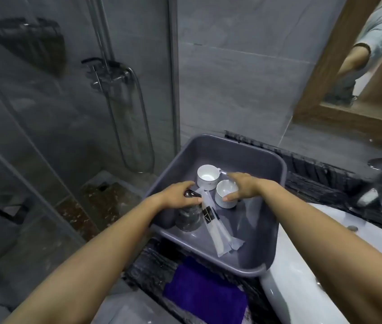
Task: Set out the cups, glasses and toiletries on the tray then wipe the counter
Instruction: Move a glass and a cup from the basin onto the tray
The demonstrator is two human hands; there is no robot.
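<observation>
left hand (178, 195) bare | right hand (243, 187) bare | forearms unsleeved | no rings

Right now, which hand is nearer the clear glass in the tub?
Left. The left hand grips the top of the clear glass; the right hand is off to its right, over a white cup.

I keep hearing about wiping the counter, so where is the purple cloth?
The purple cloth lies on the dark counter at the bottom of the head view, just in front of the grey tub, left of the white sink.

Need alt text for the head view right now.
Both hands reach into a grey plastic tub: left hand grips a clear drinking glass, right hand cups the nearer of two white ceramic cups. Wrapped toiletry sachets lie between.
</observation>
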